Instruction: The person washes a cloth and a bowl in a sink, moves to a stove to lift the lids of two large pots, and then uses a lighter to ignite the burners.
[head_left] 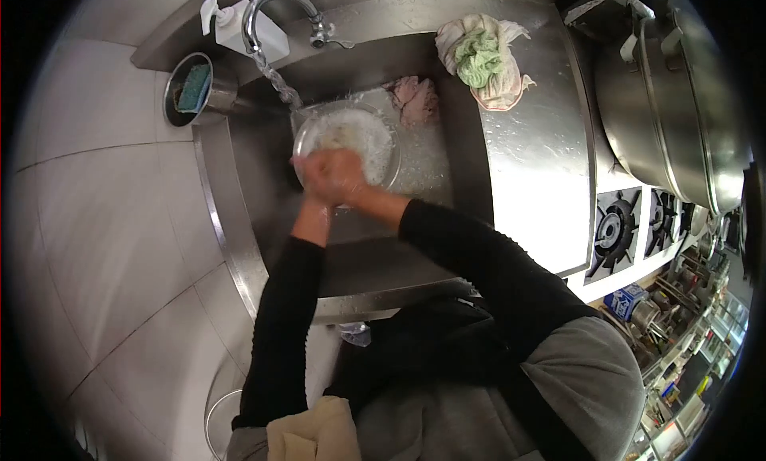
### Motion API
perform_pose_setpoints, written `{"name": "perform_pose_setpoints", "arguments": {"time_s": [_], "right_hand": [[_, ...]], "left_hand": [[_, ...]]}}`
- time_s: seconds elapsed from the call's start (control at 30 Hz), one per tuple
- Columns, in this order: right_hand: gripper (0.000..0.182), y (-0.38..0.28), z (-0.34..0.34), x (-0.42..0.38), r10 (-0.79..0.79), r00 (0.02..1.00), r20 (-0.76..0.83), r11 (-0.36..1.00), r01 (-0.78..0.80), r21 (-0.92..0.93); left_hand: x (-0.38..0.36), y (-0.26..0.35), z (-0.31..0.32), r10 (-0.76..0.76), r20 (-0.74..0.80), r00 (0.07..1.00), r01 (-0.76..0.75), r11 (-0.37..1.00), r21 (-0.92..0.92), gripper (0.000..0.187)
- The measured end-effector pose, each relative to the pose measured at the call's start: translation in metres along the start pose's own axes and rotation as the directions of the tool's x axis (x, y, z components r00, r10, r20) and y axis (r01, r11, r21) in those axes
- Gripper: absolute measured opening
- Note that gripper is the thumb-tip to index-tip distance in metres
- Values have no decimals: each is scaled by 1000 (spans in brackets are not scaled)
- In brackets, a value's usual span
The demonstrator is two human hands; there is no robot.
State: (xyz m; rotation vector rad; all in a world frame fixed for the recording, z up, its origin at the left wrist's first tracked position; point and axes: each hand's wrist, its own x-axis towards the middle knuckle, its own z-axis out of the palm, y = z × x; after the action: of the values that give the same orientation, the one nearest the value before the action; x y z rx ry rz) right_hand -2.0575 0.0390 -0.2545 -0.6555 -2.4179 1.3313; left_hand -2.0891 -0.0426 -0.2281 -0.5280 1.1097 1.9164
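both hands are pressed together, left hand [319,174] and right hand [347,182] clasped over the near rim of a round glass bowl [375,142], mouth upward, white grainy contents, under running water [279,82].

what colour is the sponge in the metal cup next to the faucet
Teal blue-green. The sponge stands in the metal cup, seen best in the head view.
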Motion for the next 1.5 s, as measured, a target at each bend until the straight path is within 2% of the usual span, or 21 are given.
{"name": "perform_pose_setpoints", "arguments": {"time_s": [0.03, 0.13, 0.2, 0.23, 0.27, 0.37, 0.43, 0.5, 0.53, 0.57, 0.7, 0.77, 0.8, 0.9, 1.0, 1.13, 1.27, 1.33, 1.4, 1.47, 1.5], "right_hand": [[43, -11, 0, -8, -114, 993, 14, 991, 112, 78], [46, 1, -10, 32, 6, 996, 91, 999, -1, -53], [59, 19, -29, 62, 76, 935, 346, 961, 24, -277], [72, 23, -29, 75, 265, 862, 431, 964, -228, -136], [72, 13, -40, 96, 65, 669, 740, 773, -503, 387], [61, -19, -44, 104, -166, 537, 827, 518, -666, 537], [44, -36, -27, 120, -134, 700, 701, 967, -62, 247], [43, -20, 28, 104, -609, 698, 376, 767, 640, 53], [45, -73, -14, 78, 59, 749, 660, 973, -191, 129], [47, -66, 13, 46, -172, 872, 458, 982, 113, 154], [45, -66, -6, -15, -253, 916, 312, 952, 292, -86], [42, -20, 2, 23, -104, 979, 176, 995, 102, 20], [41, -35, -22, 37, 82, 985, 154, 997, -80, -19], [46, -29, -2, 32, -207, 974, 86, 973, 215, -88], [47, -32, -19, 43, -73, 994, 81, 997, 71, 20], [44, -32, -18, 44, 83, 995, 63, 990, -90, 113], [46, -22, -19, 48, 88, 984, 153, 994, -97, 49], [50, -18, -21, 52, 97, 977, 190, 994, -105, 31], [55, -9, -26, 79, 186, 944, 273, 982, -190, -12], [67, -6, -26, 96, 86, 599, 796, 397, -754, 524], [62, -14, -19, 95, -44, 659, 751, 431, -666, 610]], "left_hand": [[18, -3, -37, 11, 342, 940, -2, 1000, -26, 47], [-10, 8, 1, -34, 79, 996, 43, 993, -109, 46], [-12, 24, 1, 124, 44, 991, -130, 973, 192, 36], [-11, 36, -8, 170, 132, 977, -208, 900, 382, 37], [-6, 48, -15, 186, 115, 976, -216, 901, 378, 37], [-3, 64, -20, 391, 301, 870, -493, 655, 573, 38], [-31, 66, 2, 153, -152, 976, -104, 951, 290, 47], [-22, 56, 0, -195, -350, 916, 152, 977, -148, 65], [5, 37, -36, -192, -350, 917, 149, 978, -145, 65], [39, 12, -79, 149, 269, 952, -142, 989, -46, 56], [50, -17, -73, 400, 401, 824, -549, 736, 395, 50], [2, -5, -18, -45, -21, 999, 40, 980, -196, 43], [-10, -2, 9, -5, 76, 997, 25, 966, -258, 40], [10, 0, -25, -45, -23, 999, 39, 973, -229, 39], [5, 6, -33, 4, 370, 929, 68, 981, -181, 37], [-19, 14, 12, 60, 15, 998, -58, 992, -112, 34], [-5, 28, -11, 243, 592, 769, -164, 969, -186, 39], [-21, 41, 17, 154, -32, 987, -149, 979, 138, 44], [-21, 56, 8, 165, 39, 986, -169, 940, 296, 46], [-22, 67, 7, 265, 255, 930, -366, 594, 716, 48], [-15, 67, 0, 379, 253, 890, -432, 527, 731, 57]]}}
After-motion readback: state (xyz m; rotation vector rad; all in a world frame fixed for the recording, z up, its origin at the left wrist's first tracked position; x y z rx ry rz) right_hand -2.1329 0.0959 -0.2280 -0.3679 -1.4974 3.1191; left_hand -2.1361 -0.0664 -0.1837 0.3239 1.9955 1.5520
